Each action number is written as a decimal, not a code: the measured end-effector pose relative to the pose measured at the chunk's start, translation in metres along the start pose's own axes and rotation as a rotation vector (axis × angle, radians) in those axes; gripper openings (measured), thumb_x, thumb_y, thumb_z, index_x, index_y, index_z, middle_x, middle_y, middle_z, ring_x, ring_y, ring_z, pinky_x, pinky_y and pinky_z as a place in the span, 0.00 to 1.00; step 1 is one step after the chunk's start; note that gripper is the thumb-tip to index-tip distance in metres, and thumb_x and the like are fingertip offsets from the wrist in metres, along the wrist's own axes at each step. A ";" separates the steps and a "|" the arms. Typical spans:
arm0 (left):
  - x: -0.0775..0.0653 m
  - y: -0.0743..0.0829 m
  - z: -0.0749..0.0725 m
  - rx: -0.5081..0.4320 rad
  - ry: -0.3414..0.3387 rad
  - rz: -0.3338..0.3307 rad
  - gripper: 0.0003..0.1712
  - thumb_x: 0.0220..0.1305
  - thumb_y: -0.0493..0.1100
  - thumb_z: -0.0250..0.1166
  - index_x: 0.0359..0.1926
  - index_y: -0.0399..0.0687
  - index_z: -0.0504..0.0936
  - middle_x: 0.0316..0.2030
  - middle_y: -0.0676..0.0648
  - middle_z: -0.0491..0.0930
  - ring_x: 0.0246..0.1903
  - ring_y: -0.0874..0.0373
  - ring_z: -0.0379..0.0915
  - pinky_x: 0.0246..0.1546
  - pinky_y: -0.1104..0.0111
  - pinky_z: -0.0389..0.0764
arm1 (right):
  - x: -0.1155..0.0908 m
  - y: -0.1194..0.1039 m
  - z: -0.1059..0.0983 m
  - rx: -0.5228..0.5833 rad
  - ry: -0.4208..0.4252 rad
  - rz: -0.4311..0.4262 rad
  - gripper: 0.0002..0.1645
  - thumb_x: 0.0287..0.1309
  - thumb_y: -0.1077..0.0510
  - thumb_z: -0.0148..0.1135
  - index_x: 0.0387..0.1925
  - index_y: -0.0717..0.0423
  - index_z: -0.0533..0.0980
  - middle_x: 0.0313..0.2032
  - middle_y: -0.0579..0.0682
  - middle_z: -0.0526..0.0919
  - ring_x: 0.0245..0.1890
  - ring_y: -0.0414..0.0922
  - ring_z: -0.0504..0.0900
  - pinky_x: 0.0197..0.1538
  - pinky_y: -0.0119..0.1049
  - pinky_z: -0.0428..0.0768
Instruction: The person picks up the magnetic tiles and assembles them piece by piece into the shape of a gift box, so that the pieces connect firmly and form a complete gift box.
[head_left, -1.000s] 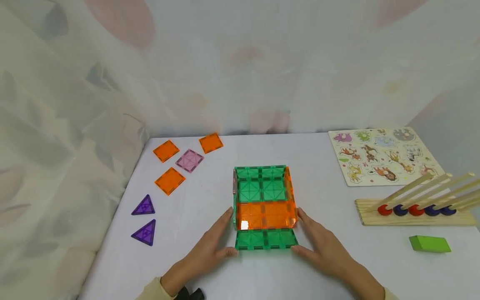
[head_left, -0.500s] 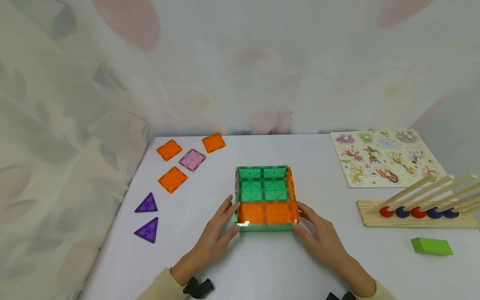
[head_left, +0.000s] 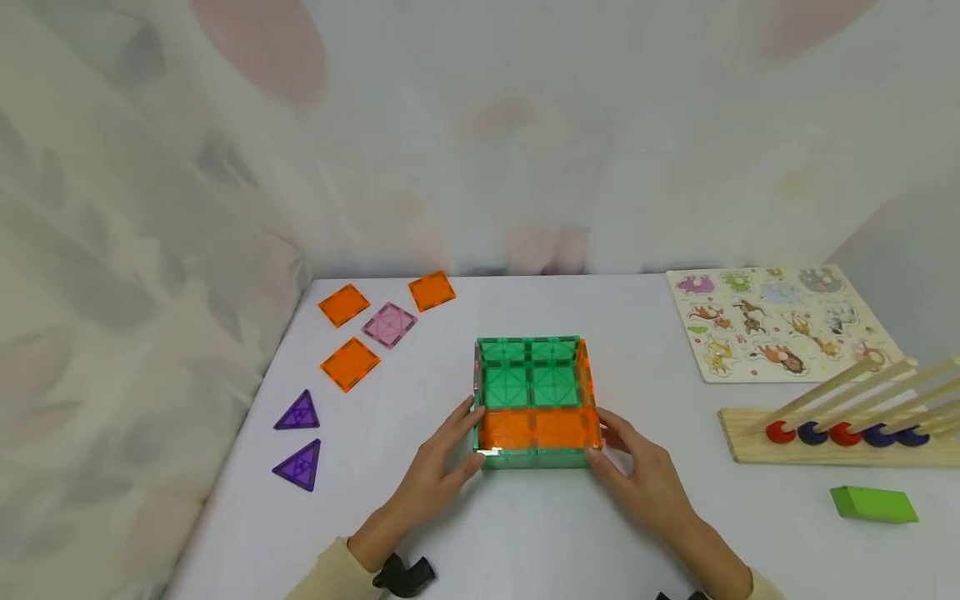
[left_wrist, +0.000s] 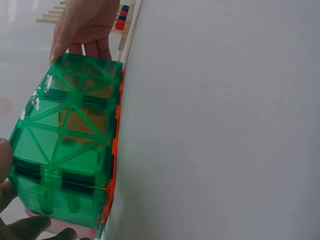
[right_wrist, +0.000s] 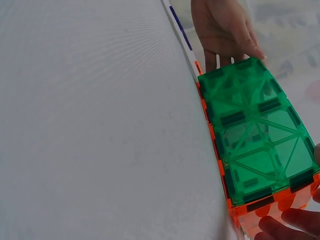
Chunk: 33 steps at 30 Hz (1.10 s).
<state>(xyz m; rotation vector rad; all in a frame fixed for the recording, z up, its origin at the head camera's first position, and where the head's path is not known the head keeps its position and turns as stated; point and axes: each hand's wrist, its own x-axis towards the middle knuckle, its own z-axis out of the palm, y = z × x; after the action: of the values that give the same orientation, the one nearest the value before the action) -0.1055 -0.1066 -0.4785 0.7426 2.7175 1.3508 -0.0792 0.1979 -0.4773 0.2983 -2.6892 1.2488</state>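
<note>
An open-topped box of magnetic tiles stands on the white table, with green front and back walls. Its floor shows green at the back and orange in front, and an orange wall forms its right side. My left hand holds the box's front left corner, thumb at the front edge and fingers along the side. At the opposite corner my right hand grips with its thumb in front and fingers against the orange wall. Both wrist views show the upright green front wall between the hands.
Loose orange tiles, a pink tile and purple triangles lie to the left. On the right are an animal puzzle board, a wooden peg stand with rings and a green block.
The green front panel, earlier lying flat, now stands upright as the box's front wall. Both hands rose with it to the front corners. The view has shifted slightly.
</note>
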 end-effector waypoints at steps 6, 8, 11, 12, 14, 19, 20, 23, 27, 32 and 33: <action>0.000 0.000 -0.001 -0.009 -0.002 0.005 0.34 0.67 0.47 0.60 0.71 0.48 0.61 0.74 0.50 0.53 0.72 0.50 0.54 0.64 0.47 0.64 | 0.000 0.003 0.002 0.015 0.007 -0.020 0.33 0.60 0.50 0.64 0.66 0.46 0.67 0.58 0.46 0.79 0.46 0.41 0.84 0.50 0.43 0.82; 0.001 -0.001 -0.002 -0.013 -0.001 0.011 0.34 0.67 0.47 0.60 0.71 0.48 0.62 0.74 0.50 0.53 0.72 0.50 0.54 0.64 0.47 0.64 | 0.001 0.003 0.001 0.022 0.004 -0.023 0.33 0.61 0.50 0.64 0.66 0.46 0.67 0.58 0.46 0.79 0.46 0.41 0.84 0.50 0.43 0.82; 0.002 -0.001 -0.004 -0.024 -0.024 0.000 0.35 0.67 0.48 0.60 0.72 0.50 0.60 0.74 0.52 0.52 0.72 0.52 0.52 0.65 0.48 0.63 | 0.001 0.003 0.000 0.027 -0.001 -0.024 0.32 0.61 0.51 0.64 0.66 0.47 0.67 0.58 0.47 0.79 0.46 0.41 0.84 0.49 0.43 0.82; 0.002 -0.002 -0.006 -0.019 -0.035 0.004 0.36 0.67 0.48 0.60 0.73 0.51 0.59 0.74 0.52 0.52 0.72 0.52 0.52 0.65 0.48 0.63 | 0.000 0.002 0.000 0.026 -0.004 -0.025 0.32 0.61 0.51 0.64 0.66 0.47 0.67 0.58 0.47 0.79 0.47 0.41 0.84 0.50 0.43 0.82; 0.004 -0.004 -0.015 0.002 -0.054 -0.005 0.40 0.66 0.47 0.61 0.75 0.54 0.53 0.75 0.51 0.50 0.73 0.52 0.49 0.67 0.49 0.60 | 0.000 0.002 -0.001 0.023 -0.013 -0.021 0.33 0.60 0.51 0.64 0.66 0.47 0.67 0.58 0.48 0.79 0.47 0.42 0.83 0.50 0.43 0.82; 0.023 -0.032 -0.067 0.170 0.005 -0.143 0.53 0.64 0.50 0.63 0.76 0.55 0.36 0.76 0.45 0.39 0.75 0.46 0.39 0.71 0.47 0.48 | 0.000 0.003 -0.002 0.035 -0.066 0.004 0.38 0.61 0.49 0.64 0.70 0.43 0.60 0.63 0.50 0.74 0.53 0.45 0.81 0.51 0.41 0.82; 0.029 -0.042 -0.081 0.203 0.019 -0.198 0.55 0.64 0.51 0.64 0.76 0.54 0.33 0.76 0.43 0.37 0.75 0.45 0.37 0.71 0.45 0.47 | -0.001 0.003 -0.002 0.038 -0.075 0.010 0.39 0.61 0.48 0.63 0.70 0.42 0.59 0.63 0.50 0.73 0.54 0.46 0.81 0.51 0.42 0.82; 0.043 -0.079 -0.120 0.304 0.035 -0.370 0.59 0.63 0.53 0.64 0.75 0.45 0.29 0.75 0.36 0.32 0.74 0.37 0.33 0.70 0.41 0.45 | -0.002 0.004 -0.001 0.038 -0.088 0.016 0.40 0.61 0.47 0.63 0.71 0.42 0.57 0.64 0.51 0.73 0.54 0.47 0.80 0.52 0.42 0.81; 0.048 -0.121 -0.154 0.405 -0.018 -0.560 0.58 0.62 0.52 0.65 0.74 0.32 0.35 0.72 0.27 0.41 0.70 0.30 0.44 0.67 0.39 0.51 | -0.005 0.006 0.001 0.038 -0.097 0.017 0.40 0.61 0.47 0.63 0.71 0.41 0.58 0.63 0.50 0.73 0.54 0.46 0.80 0.52 0.41 0.81; 0.052 -0.135 -0.160 0.485 -0.036 -0.566 0.49 0.58 0.52 0.68 0.69 0.27 0.57 0.63 0.26 0.65 0.58 0.33 0.64 0.62 0.42 0.65 | -0.008 0.009 -0.001 0.002 -0.106 0.041 0.40 0.61 0.45 0.62 0.71 0.38 0.57 0.59 0.48 0.77 0.51 0.44 0.81 0.53 0.40 0.81; 0.054 -0.135 -0.159 0.496 -0.030 -0.553 0.47 0.57 0.52 0.69 0.68 0.28 0.59 0.61 0.27 0.67 0.56 0.33 0.66 0.61 0.42 0.66 | -0.008 0.009 -0.002 -0.004 -0.105 0.051 0.40 0.61 0.44 0.62 0.71 0.38 0.57 0.58 0.48 0.78 0.51 0.44 0.82 0.53 0.41 0.81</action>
<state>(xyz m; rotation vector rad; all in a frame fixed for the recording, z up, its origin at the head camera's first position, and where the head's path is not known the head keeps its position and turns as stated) -0.2427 -0.2718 -0.4710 -0.0157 2.9281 0.5573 -0.0734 0.2062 -0.4848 0.3043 -2.8043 1.2755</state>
